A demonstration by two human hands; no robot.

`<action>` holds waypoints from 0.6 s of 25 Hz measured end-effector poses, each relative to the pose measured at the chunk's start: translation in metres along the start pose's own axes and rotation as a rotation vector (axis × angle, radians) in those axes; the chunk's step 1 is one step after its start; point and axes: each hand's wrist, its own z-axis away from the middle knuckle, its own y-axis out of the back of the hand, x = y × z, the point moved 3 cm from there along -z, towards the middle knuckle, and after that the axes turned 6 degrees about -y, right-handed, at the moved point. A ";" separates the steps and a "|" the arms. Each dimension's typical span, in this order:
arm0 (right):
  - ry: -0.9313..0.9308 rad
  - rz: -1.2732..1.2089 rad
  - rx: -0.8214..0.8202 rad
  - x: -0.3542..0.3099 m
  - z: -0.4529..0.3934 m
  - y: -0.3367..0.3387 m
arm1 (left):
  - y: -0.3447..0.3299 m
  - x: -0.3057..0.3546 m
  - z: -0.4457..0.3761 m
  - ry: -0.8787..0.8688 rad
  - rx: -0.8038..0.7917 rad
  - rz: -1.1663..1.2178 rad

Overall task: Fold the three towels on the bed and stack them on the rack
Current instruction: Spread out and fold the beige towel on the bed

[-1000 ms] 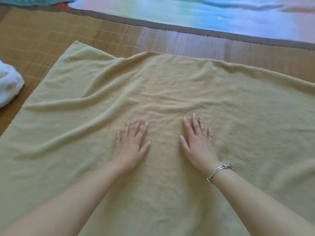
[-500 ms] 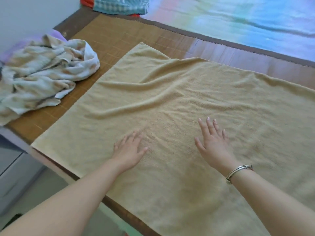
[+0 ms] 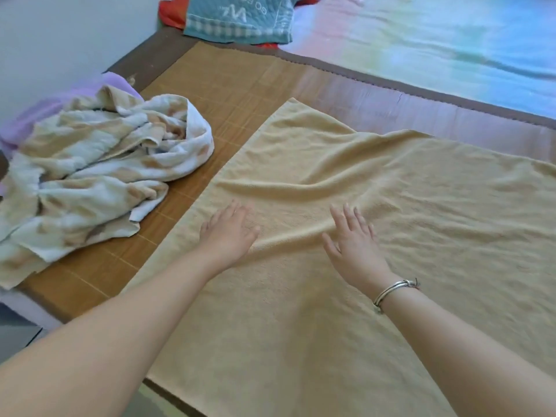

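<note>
A yellow towel (image 3: 376, 236) is spread flat on a woven mat (image 3: 240, 94) that covers the near part of the bed, filling the view from the centre out to 3 o'clock and down to 6 o'clock. Its left corner at about 12 o'clock of the hands is seen lying on the mat, and long wrinkles are seen running across the cloth above the hands.

The left hand (image 3: 228, 233) is laid palm down on the towel near its left edge, with the fingers straight and slightly spread. The right hand (image 3: 353, 239) is laid palm down on the towel just to the 3 o'clock side of the left one, fingers straight and spread; nothing is gripped by either hand. The two hands are kept apart, and a low ridge of cloth is raised between them. A bracelet (image 3: 394, 291) is worn on the right wrist.

A crumpled white and tan towel (image 3: 99, 176) is heaped on the mat at 9 o'clock of the hands, apart from the yellow towel. A purple cloth (image 3: 36, 121) is partly hidden under that heap at its far left. A teal cloth (image 3: 237, 18) with lettering is seen at 12 o'clock, at the head of the mat, lying over something red (image 3: 170, 12). A pale multicoloured sheet (image 3: 436, 40) is spread beyond the mat toward 1 o'clock.
</note>
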 end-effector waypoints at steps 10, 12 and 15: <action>-0.276 -0.013 0.081 -0.139 -0.209 -0.032 | 0.076 -0.114 -0.154 -0.232 -0.171 0.118; -0.321 0.002 0.015 -0.145 -0.241 -0.040 | 0.078 -0.128 -0.167 -0.239 -0.161 0.087; -0.211 -0.003 -0.077 -0.159 -0.272 -0.039 | 0.082 -0.144 -0.173 -0.248 -0.159 0.136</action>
